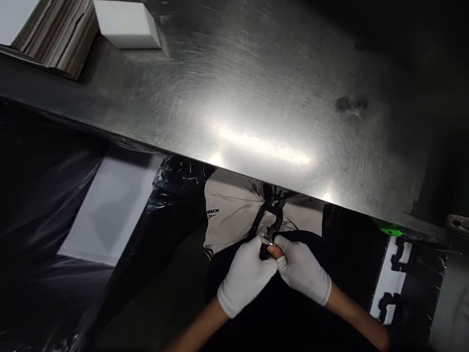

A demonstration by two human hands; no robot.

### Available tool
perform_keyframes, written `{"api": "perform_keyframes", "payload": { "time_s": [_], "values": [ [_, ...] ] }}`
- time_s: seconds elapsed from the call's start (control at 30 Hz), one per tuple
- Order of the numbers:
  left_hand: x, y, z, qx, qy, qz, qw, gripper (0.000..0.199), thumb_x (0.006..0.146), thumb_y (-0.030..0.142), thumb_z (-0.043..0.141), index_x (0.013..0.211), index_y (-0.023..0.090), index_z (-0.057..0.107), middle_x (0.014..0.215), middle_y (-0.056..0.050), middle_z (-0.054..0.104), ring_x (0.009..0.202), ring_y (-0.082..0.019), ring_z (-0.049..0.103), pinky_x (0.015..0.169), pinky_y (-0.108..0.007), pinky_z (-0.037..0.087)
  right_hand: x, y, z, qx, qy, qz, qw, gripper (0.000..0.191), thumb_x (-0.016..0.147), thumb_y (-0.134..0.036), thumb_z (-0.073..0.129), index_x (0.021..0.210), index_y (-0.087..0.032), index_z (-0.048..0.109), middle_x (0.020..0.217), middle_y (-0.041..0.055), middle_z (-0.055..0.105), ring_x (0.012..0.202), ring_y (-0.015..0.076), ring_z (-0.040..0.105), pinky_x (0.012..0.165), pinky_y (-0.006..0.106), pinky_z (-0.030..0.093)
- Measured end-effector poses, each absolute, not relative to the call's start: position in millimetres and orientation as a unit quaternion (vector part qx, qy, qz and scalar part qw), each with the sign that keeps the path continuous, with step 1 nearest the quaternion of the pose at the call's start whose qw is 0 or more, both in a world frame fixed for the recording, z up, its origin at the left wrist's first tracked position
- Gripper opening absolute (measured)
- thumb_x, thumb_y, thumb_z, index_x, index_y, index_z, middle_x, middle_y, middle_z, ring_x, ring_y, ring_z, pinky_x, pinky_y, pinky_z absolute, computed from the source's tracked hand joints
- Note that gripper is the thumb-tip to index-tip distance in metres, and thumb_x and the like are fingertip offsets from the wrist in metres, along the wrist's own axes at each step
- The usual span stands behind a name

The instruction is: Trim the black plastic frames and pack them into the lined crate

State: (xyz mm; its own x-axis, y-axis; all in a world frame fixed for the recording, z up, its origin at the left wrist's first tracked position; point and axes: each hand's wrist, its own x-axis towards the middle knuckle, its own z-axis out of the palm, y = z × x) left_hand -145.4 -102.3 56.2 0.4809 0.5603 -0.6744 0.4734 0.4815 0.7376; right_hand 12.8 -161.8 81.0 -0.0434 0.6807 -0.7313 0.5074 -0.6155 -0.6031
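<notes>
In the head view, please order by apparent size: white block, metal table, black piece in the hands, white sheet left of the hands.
1. Metal table
2. White sheet
3. White block
4. Black piece, partly covered

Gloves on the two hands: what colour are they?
White on both the left hand and the right hand; best seen in the head view.

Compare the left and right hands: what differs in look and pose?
Look: the right hand shows a bare fingertip poking out of its white glove; the left hand shows none.
Pose: the left hand's forearm slants in from the picture's lower left, the right hand's from the lower right.
Shared: both are gloved in white to the wrist, fingers curled at a small dark piece.
</notes>
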Motion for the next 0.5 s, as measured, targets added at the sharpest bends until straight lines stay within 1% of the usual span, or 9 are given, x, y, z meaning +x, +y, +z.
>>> {"api": "perform_keyframes", "payload": {
  "time_s": [0.1, 0.23, 0.4, 0.5],
  "values": [
    [-145.4, -101.8, 55.6, 0.503, 0.515, 0.033, 0.693, 0.005, 0.077, 0.020, 0.061, 0.078, 0.023, 0.058, 0.075, -0.001, 0.069, 0.071, -0.021, 0.064, 0.071, -0.034, 0.048, 9.9, -159.4, 82.4, -0.703, -0.418, 0.570, 0.082, 0.035, 0.117, -0.047, 0.043, 0.095, -0.024, 0.057, 0.080, 0.0013, 0.068, 0.066, 0.0177, 0.064, 0.061, 0.027, 0.044],
    [-144.2, -97.5, 59.6, 0.488, 0.501, 0.047, 0.713, 0.001, 0.079, 0.023, 0.059, 0.080, 0.023, 0.059, 0.078, -0.001, 0.070, 0.074, -0.021, 0.064, 0.073, -0.035, 0.049, 7.3, -155.4, 85.7, -0.715, -0.403, 0.566, 0.085, 0.034, 0.116, -0.043, 0.047, 0.089, -0.024, 0.055, 0.075, 0.0006, 0.066, 0.062, 0.0170, 0.062, 0.056, 0.025, 0.042],
    [-144.0, -96.0, 60.0, 0.482, 0.509, 0.033, 0.713, 0.005, 0.077, 0.024, 0.059, 0.081, 0.023, 0.059, 0.078, -0.002, 0.070, 0.076, -0.022, 0.065, 0.075, -0.036, 0.050, 5.1, -154.4, 88.8, -0.722, -0.388, 0.567, 0.083, 0.029, 0.116, -0.038, 0.050, 0.092, -0.024, 0.059, 0.078, 0.0008, 0.068, 0.065, 0.0173, 0.066, 0.059, 0.025, 0.046],
    [-143.5, -98.0, 57.4, 0.487, 0.506, 0.038, 0.711, 0.006, 0.077, 0.026, 0.058, 0.083, 0.023, 0.060, 0.079, -0.003, 0.070, 0.076, -0.023, 0.065, 0.076, -0.037, 0.050, 3.5, -155.1, 87.7, -0.721, -0.383, 0.570, 0.091, 0.029, 0.116, -0.040, 0.048, 0.095, -0.024, 0.058, 0.079, 0.0008, 0.068, 0.064, 0.0172, 0.066, 0.058, 0.025, 0.045]
  ]
}}
